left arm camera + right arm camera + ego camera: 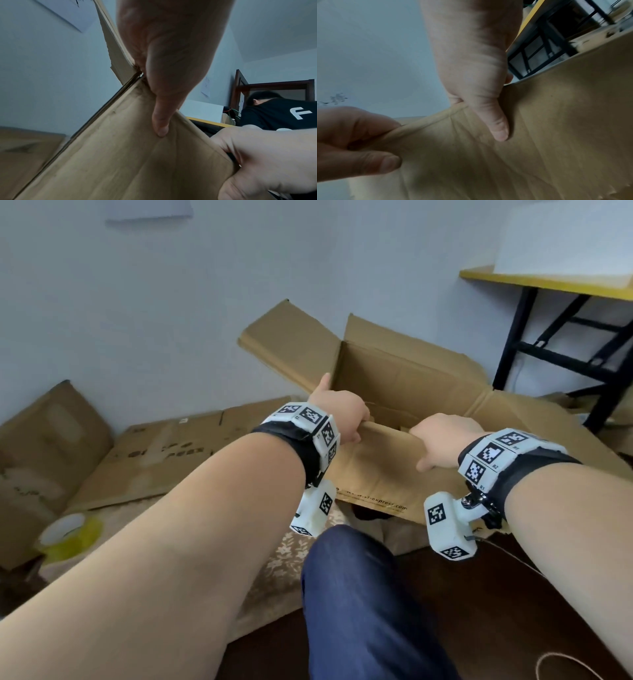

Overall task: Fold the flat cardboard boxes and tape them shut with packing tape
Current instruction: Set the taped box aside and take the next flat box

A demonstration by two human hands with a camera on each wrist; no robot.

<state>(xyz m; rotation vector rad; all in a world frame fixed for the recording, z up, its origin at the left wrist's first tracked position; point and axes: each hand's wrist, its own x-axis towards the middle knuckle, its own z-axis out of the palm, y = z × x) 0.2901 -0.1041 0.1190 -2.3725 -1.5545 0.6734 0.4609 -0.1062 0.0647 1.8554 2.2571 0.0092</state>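
Note:
A large brown cardboard box (394, 378) stands open in front of me, its far flaps raised and its right flap spread out. Its near flap (383, 470) hangs toward me. My left hand (342, 412) grips the top edge of that near flap, fingers curled inside and thumb (160, 121) pressed on the outer face (120, 162). My right hand (442, 440) grips the same edge a little to the right, thumb (498, 127) on the outside of the flap (539, 135). A roll of yellowish packing tape (70, 534) lies at the left on flat cardboard.
Flattened cardboard sheets (161, 453) lie along the wall at the left. A yellow-topped table with black legs (548, 313) stands at the right. My knee in blue jeans (359, 594) is below the box. Another person in a black shirt (278, 113) shows in the left wrist view.

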